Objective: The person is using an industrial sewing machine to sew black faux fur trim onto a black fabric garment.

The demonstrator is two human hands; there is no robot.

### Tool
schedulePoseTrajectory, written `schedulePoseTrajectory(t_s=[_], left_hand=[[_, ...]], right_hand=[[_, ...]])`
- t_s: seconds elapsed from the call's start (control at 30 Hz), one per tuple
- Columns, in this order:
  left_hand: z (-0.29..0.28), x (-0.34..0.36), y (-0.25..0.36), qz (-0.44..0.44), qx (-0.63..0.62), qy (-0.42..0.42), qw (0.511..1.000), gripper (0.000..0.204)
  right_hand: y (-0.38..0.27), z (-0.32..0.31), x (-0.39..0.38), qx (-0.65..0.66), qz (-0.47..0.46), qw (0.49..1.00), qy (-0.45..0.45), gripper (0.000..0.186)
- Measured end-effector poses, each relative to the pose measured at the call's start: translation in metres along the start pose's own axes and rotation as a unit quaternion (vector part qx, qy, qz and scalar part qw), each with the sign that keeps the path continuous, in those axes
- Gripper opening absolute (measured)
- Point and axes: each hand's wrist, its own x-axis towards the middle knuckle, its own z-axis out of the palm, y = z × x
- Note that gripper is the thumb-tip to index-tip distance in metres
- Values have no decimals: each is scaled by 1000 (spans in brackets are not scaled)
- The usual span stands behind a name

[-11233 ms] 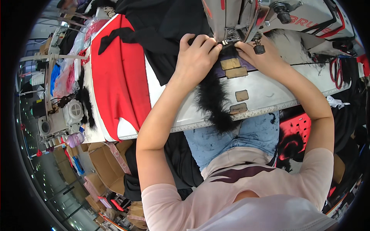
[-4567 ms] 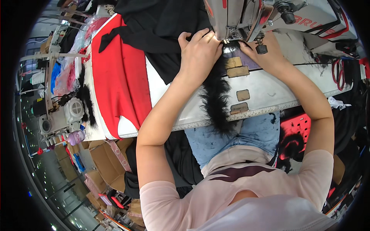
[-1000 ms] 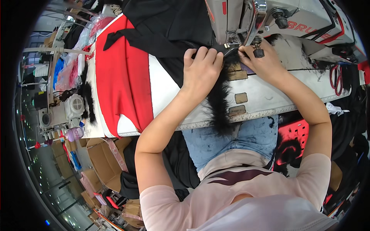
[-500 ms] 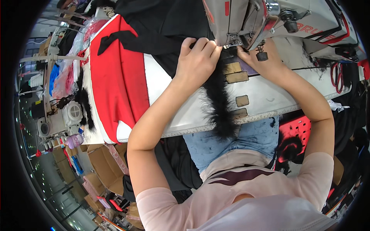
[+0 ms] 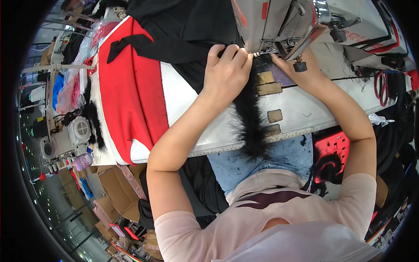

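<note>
My left hand (image 5: pixel 228 72) is curled with its fingers bent and pressed onto black fabric (image 5: pixel 187 26), just left of the needle area of a sewing machine (image 5: pixel 279 28). From beneath those fingers a strip of black fluffy trim (image 5: pixel 251 122) runs toward me and hangs over the table's near edge onto my lap. My right hand (image 5: pixel 303 70) lies to the right of the presser foot, its thumb reaching toward the stitching spot. The machine head hides its other fingers, so what they hold cannot be seen.
Red cloth (image 5: pixel 135 87) lies on the white table (image 5: pixel 179 91) at left, a black tail of fabric across it. A measuring tape (image 5: pixel 301 128) edges the table's near side. Red cord (image 5: pixel 381 89) hangs at right. Cardboard boxes (image 5: pixel 118 187) stand below left.
The view has shifted slightly, with the machine now a little farther right in the picture. Both hands keep nearly the same places beside the needle area.
</note>
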Motion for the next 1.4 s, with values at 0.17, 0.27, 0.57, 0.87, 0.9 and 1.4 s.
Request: schedulePoseTrajectory(t_s=[0.17,0.27,0.57,0.87,0.9,1.4], left_hand=[[0,-2,-2,17,1,8,1000,17],[2,-2,0,21,-4,18,1000,17],[3,5,-2,-11,-29,7,1000,4],[6,5,-2,2,9,6,1000,4],[5,5,-3,3,11,8,1000,4],[-13,-12,-1,-14,-83,-20,996,18]], right_hand=[[9,8,-3,19,-10,1000,9,17],[9,8,-2,17,-4,1000,11,17],[7,4,3,10,-2,1000,-8,19],[10,5,3,5,1,1000,-11,19],[9,3,4,15,32,998,-48,19],[-3,-11,-1,97,-94,990,-28,19]])
